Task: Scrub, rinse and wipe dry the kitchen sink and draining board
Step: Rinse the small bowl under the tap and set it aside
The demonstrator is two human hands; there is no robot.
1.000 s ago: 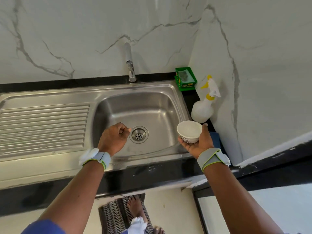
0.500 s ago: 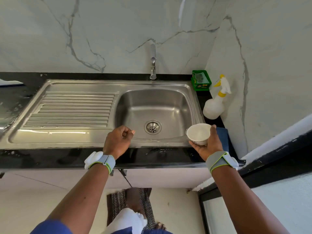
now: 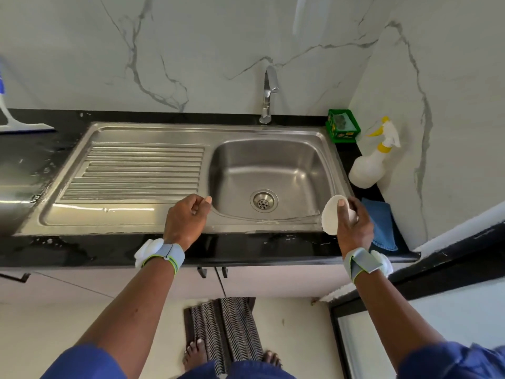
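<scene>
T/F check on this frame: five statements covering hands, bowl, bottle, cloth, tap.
1. The right hand holds the bowl. True.
2. The spray bottle stands in the sink. False: it stands on the counter, right of the sink.
3. The left hand holds the blue cloth. False: the cloth lies on the counter, and nothing shows in the left hand.
4. The green box sits at the counter's back right corner. True.
5. Water runs from the tap. False: no stream shows.

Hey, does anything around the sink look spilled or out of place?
The white bowl in the right hand is tipped on its side above the sink rim. Wet splashes lie on the black counter left of the draining board.
</scene>
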